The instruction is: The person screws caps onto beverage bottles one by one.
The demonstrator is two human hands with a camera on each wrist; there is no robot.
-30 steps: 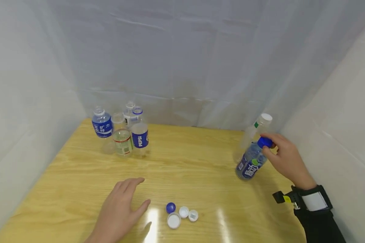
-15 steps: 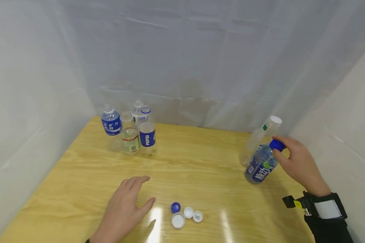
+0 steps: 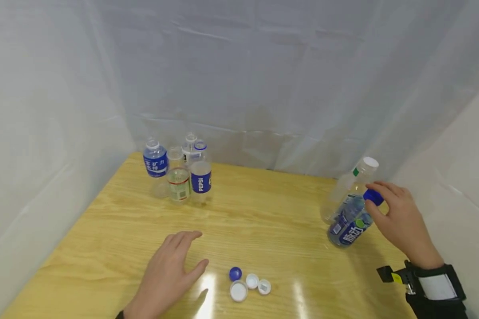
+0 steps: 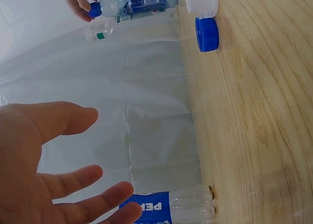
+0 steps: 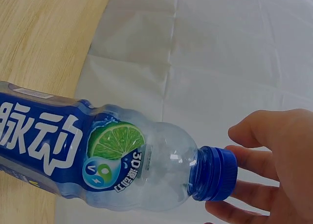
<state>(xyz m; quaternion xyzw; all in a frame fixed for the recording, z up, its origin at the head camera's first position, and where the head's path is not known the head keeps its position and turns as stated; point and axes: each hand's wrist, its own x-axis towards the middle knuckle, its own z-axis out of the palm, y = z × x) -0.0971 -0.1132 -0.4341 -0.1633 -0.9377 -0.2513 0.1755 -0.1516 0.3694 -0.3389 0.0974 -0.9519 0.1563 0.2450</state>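
On the right of the table stands a clear blue-labelled drink bottle (image 3: 349, 223) with a lime on its label and a blue cap (image 5: 222, 174). My right hand (image 3: 403, 221) is around this cap. In the right wrist view the thumb (image 5: 252, 130) stands apart from the cap, while the fingers lie behind and beside it; contact there is unclear. My left hand (image 3: 165, 272) hovers over the front of the table, thumb and fingers spread, holding nothing. Just right of it lie a blue cap (image 3: 235, 273), a wide white cap (image 3: 238, 291) and two small white caps (image 3: 252, 281).
A clear bottle with a white cap (image 3: 370, 163) stands behind the blue-labelled one. At the back left stand several uncapped bottles, including a Pepsi bottle (image 3: 201, 181), a green-labelled bottle (image 3: 178, 186) and a blue-labelled water bottle (image 3: 155, 166). Pale sheeting (image 3: 243, 79) encloses the table (image 3: 263, 212).
My right thumb and fingers have loosened around the blue cap. The view has shifted left, so everything appears further right. The left hand keeps its spread pose.
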